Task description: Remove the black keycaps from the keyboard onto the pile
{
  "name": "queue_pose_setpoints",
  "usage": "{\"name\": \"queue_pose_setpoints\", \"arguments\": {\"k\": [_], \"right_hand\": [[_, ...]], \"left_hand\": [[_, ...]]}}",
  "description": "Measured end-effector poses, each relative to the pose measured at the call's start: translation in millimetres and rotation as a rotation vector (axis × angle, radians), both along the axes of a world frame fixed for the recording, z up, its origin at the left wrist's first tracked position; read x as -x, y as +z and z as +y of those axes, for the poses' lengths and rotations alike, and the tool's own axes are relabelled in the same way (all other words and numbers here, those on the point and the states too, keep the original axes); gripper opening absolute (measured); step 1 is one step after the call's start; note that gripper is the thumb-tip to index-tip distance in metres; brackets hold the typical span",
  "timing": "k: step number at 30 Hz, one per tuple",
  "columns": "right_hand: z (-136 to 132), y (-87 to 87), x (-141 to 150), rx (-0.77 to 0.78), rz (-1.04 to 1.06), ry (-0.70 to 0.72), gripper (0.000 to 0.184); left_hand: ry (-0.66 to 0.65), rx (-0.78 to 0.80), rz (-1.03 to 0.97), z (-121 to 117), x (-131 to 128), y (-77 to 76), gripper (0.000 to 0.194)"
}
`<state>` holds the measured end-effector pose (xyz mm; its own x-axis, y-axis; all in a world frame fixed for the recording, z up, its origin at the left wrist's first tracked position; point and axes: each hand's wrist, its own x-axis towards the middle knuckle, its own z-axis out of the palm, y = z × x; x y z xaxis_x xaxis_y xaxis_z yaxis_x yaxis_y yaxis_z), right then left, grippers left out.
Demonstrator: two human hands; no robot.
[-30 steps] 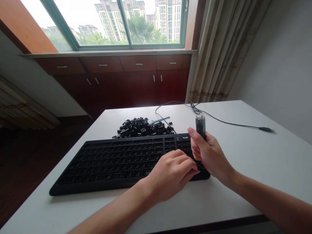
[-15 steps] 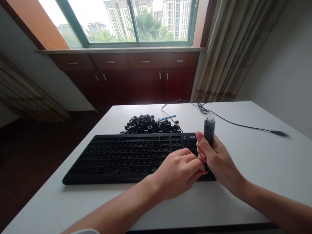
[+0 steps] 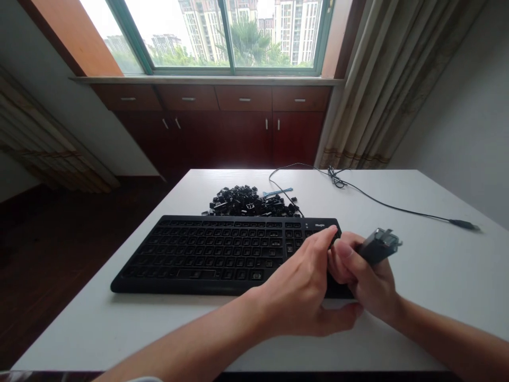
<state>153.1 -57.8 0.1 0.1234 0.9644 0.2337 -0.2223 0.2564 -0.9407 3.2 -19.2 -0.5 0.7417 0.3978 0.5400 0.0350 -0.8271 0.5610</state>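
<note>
My right hand (image 3: 369, 276) is closed round a dark slim tool (image 3: 376, 248), over the right end of a black keyboard (image 3: 230, 285). The tool tilts to the right, and its see-through end with small prongs juts out past the thumb. What its other end looks like is hidden by my hands. Just left of it, my left hand (image 3: 306, 286) is open, with thumb and fingers apart and close around the right hand's fingers. Most of the keyboard shows bare key sockets without caps. Behind it lies a heap of loose black keycaps (image 3: 246, 201).
A thin blue tool (image 3: 278, 192) lies behind the keycaps. The keyboard's black cable (image 3: 382, 203) runs across the white table (image 3: 429, 286) to a plug (image 3: 463, 224) at the right. Beyond the table stand red-brown cabinets (image 3: 242, 138) under a window.
The dark tool has tipped from upright to leaning right. My left hand's fingers have opened from a pinch and spread. The view has shifted slightly.
</note>
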Motion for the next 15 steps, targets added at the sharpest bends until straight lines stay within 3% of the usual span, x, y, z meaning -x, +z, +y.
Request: {"name": "queue_pose_setpoints", "arguments": {"k": [4, 7, 10, 15], "right_hand": [[5, -0.2, -4, 0.018, 0.068, 0.054, 0.049], [7, 1.1, -11, -0.051, -0.104, 0.041, 0.051], [5, 0.2, -14, -0.08, -0.239, -0.073, 0.05], [5, 3.9, -4, 0.124, -0.091, -0.269, 0.044]], "left_hand": [[-0.062, 0.173, 0.061, -5, -6, 6.4, 0.12], [0.003, 0.292, 0.123, -9, -16, 8.1, 0.132], [0.077, 0.35, 0.136, -12, -29, 6.4, 0.131], [0.099, 0.34, 0.03, -15, -43, -1.3, 0.122]]}}
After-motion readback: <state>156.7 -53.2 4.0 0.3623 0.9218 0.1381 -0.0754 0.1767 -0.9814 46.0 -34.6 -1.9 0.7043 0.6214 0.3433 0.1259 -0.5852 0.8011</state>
